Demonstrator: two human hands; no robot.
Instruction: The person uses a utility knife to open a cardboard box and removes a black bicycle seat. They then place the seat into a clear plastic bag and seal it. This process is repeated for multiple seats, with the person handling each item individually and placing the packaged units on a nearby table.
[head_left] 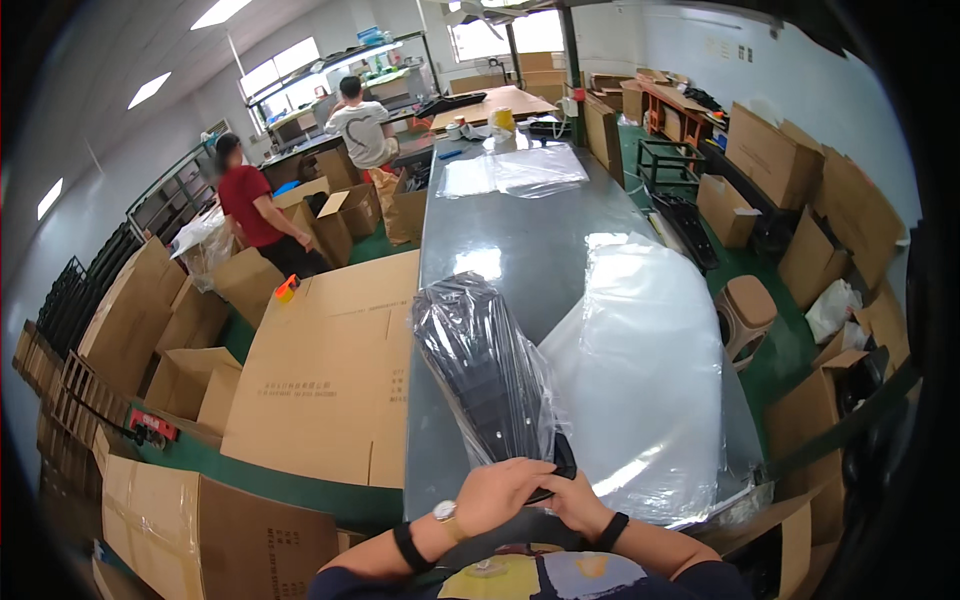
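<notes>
I see both hands meeting at the near end of the long grey table [520, 240]. My left hand [495, 492] lies with its fingers curled together over the lower end of a black item in a clear plastic bag [490, 370]; my right hand [572, 500] is clamped on the same end from the other side, fingers closed round it. The bagged item rises from the hands and leans up and to the left over the table top.

Just beside it on the right, touching it, lies a large heap of clear plastic bags [640, 370] that takes up most of the near right part of the table. Farther along the table lies a flat clear plastic sheet [512, 172], well apart from the hands. Left of the table a flattened cardboard sheet [330, 370] overlaps its edge, with open cartons around it. Two people [262, 215] are at work among the boxes at the far left. A small stool [748, 308] stands on the green floor to the right.

The black item's shape is hard to make out through the glare on the bag, and its lower end is hidden under my hands.
</notes>
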